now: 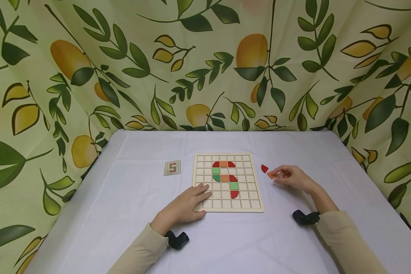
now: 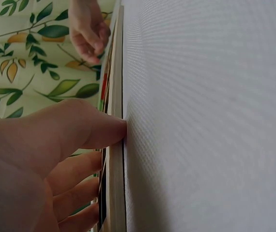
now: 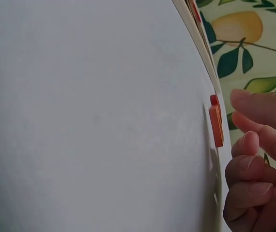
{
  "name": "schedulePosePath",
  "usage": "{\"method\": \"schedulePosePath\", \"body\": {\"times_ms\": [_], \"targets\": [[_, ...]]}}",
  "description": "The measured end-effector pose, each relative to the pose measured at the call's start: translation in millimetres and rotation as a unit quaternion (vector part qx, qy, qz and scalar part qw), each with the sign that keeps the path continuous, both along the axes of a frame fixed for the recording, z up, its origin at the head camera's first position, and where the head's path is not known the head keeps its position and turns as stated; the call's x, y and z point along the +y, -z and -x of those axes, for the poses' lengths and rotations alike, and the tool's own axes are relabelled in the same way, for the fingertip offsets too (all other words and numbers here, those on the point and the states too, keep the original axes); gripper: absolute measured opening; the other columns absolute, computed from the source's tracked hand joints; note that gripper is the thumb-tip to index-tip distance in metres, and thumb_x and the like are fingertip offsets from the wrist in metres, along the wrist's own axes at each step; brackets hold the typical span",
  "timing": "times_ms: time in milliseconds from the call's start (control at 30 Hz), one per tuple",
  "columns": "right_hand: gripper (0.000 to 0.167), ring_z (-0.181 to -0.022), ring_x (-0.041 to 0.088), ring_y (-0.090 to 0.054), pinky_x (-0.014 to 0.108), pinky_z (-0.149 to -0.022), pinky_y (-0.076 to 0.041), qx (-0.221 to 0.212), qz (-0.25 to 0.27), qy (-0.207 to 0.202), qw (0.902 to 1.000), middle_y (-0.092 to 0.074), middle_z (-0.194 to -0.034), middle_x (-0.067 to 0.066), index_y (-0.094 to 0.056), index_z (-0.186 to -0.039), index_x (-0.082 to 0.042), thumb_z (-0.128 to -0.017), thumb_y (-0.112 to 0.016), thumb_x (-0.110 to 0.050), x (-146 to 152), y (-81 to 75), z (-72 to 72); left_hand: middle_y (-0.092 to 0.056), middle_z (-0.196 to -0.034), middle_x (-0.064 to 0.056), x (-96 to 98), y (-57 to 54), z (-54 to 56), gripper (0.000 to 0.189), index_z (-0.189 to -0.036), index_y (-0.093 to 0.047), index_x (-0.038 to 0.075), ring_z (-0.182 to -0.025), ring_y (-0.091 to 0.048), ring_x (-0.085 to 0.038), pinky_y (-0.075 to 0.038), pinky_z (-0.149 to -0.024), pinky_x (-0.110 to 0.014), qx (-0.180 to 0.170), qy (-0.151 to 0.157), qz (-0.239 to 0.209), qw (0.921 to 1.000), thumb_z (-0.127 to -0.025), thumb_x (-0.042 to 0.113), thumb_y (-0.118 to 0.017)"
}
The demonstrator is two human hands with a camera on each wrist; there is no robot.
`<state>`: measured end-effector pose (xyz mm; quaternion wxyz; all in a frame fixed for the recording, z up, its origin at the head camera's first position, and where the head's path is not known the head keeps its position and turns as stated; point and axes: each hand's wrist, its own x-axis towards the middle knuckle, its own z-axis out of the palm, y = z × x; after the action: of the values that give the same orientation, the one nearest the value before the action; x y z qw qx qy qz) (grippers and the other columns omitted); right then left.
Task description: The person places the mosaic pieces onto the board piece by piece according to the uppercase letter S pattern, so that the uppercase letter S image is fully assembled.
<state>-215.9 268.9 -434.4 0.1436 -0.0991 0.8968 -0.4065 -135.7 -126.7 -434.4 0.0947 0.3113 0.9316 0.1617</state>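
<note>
A square wooden grid board [image 1: 246, 205] lies on the table, with red, orange and green pieces set in its cells in an S-like line. My left hand [image 1: 186, 203] rests on the board's near left corner, fingers spread over the cells and the thumb [image 2: 99, 128] at the front edge. Right of the board, an orange tile [image 1: 271, 175] lies on the cloth beside a red quarter-circle piece [image 1: 264, 168]. My right hand [image 1: 292, 177] hovers with its fingertips close to the orange tile; the right wrist view shows a gap between fingers and tile [image 3: 216, 126].
A small pattern card [image 1: 172, 167] showing a similar coloured S lies left of the board. White cloth [image 1: 140, 190] covers the table. A curtain [image 1: 205, 76] printed with leaves and fruit hangs behind and along both sides. Black devices [image 1: 178, 239] sit at both wrists.
</note>
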Motion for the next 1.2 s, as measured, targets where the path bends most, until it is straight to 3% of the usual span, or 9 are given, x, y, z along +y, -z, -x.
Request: {"method": "schedulePosePath", "body": {"times_ms": [567,1200], "targets": [[0.045,-0.057,0.003,-0.041,0.018,-0.049,-0.035,-0.041,0.026,-0.031,0.9984,-0.046,-0.073,-0.003,-0.057,-0.120,0.009,-0.082,-0.073,-0.011,13.5,-0.7,19.9,-0.041,-0.154,-0.009,0.2,0.2,-0.6,0.057,-0.141,-0.049,0.010,-0.147,-0.034,-0.030,-0.033,-0.119,-0.048,0.012,0.013,0.007,0.9998,-0.088,0.028,-0.061],[0.045,-0.058,0.005,-0.040,0.018,-0.049,-0.034,-0.046,-0.009,-0.036,0.9983,-0.045,-0.076,-0.001,-0.060,-0.121,0.006,-0.081,-0.072,-0.009,14.3,1.3,27.4,-0.040,-0.155,-0.009,0.4,0.7,0.7,0.058,-0.141,-0.049,0.010,-0.147,-0.033,-0.030,-0.032,-0.120,-0.048,0.007,0.008,0.001,0.9999,-0.088,0.027,-0.061]]}}
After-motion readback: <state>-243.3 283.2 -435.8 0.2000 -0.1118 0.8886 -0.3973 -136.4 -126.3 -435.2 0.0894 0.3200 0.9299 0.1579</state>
